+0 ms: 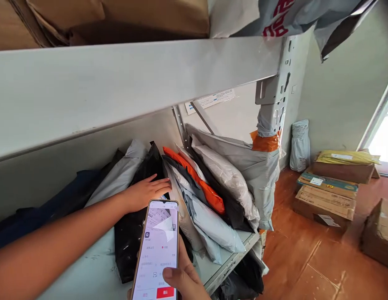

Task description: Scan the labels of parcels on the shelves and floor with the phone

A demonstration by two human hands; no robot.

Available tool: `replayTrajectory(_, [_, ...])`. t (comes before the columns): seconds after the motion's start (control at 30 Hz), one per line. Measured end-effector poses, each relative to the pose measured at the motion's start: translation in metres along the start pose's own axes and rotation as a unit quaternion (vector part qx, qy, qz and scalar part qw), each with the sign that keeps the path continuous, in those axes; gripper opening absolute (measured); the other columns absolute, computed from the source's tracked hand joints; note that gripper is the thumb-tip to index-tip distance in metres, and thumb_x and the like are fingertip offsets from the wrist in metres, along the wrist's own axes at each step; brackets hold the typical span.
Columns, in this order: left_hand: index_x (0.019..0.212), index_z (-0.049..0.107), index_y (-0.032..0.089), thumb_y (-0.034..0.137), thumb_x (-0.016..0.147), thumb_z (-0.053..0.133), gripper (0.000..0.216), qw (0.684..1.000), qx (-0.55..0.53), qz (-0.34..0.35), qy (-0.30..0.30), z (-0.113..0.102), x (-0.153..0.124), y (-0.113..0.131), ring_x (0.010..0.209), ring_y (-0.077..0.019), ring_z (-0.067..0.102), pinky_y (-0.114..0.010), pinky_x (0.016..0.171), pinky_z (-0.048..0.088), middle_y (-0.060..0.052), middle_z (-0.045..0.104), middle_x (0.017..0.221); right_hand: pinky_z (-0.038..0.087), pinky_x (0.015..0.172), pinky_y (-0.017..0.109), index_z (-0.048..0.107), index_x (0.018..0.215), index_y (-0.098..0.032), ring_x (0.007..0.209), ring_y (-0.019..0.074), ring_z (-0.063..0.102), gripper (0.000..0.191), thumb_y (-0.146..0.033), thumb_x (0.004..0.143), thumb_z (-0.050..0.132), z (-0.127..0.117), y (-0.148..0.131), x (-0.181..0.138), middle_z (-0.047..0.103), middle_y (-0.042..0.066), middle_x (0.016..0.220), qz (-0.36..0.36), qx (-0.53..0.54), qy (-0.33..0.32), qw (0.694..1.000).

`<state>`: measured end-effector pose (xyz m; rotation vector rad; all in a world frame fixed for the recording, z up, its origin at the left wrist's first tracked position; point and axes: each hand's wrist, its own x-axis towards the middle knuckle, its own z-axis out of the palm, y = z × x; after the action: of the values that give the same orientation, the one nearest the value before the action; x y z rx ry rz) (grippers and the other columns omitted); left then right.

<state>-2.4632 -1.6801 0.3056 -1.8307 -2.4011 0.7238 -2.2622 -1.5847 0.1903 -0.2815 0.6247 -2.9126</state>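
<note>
My right hand (pixel 184 277) holds a smartphone (pixel 158 254) upright, its thumb over the lower part of the lit screen. The screen shows a camera picture of a label at the top and a red button at the bottom. My left hand (pixel 147 192) lies with fingers stretched out on a black parcel bag (pixel 128 246), at its border with a white parcel bag (pixel 184 212). To the right, an orange parcel bag (pixel 197 179) leans among several white, grey and black ones. The phone hides part of the bags behind it.
A white shelf beam (pixel 134 83) crosses above my hands, with brown parcels (pixel 150 18) on top. The shelf post (pixel 280 96) is wrapped in orange tape. Cardboard boxes (pixel 327 200) and a wrapped roll (pixel 300 146) stand on the reddish floor at right. More black bags (pixel 240 281) lie below the shelf.
</note>
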Motion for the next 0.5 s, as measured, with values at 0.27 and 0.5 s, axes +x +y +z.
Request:
replayTrajectory(0.27, [0.146, 0.031, 0.017, 0.022, 0.092, 0.044, 0.056, 0.999, -0.004, -0.034, -0.04, -0.009, -0.001, 0.007, 0.147, -0.0222, 0.017, -0.054, 0.118, 0.015, -0.009, 0.031, 0.155, 0.05, 0.08, 0.039, 0.036, 0.137, -0.025, 0.088, 0.0246, 0.07, 0.092, -0.038, 0.06, 0.083, 0.002, 0.004, 0.002, 0.073, 0.006, 0.104, -0.008, -0.002, -0.011, 1.0])
replayTrajectory(0.5, [0.145, 0.033, 0.018, 0.034, 0.096, 0.039, 0.052, 1.0, -0.016, -0.026, -0.007, -0.008, -0.002, 0.008, 0.146, -0.0231, 0.02, -0.054, 0.117, 0.019, -0.01, 0.035, 0.153, 0.048, 0.083, 0.039, 0.034, 0.138, -0.027, 0.09, 0.0248, 0.07, 0.093, -0.038, 0.059, 0.084, 0.003, 0.005, 0.003, 0.073, 0.004, 0.1, -0.028, 0.004, -0.003, 1.0])
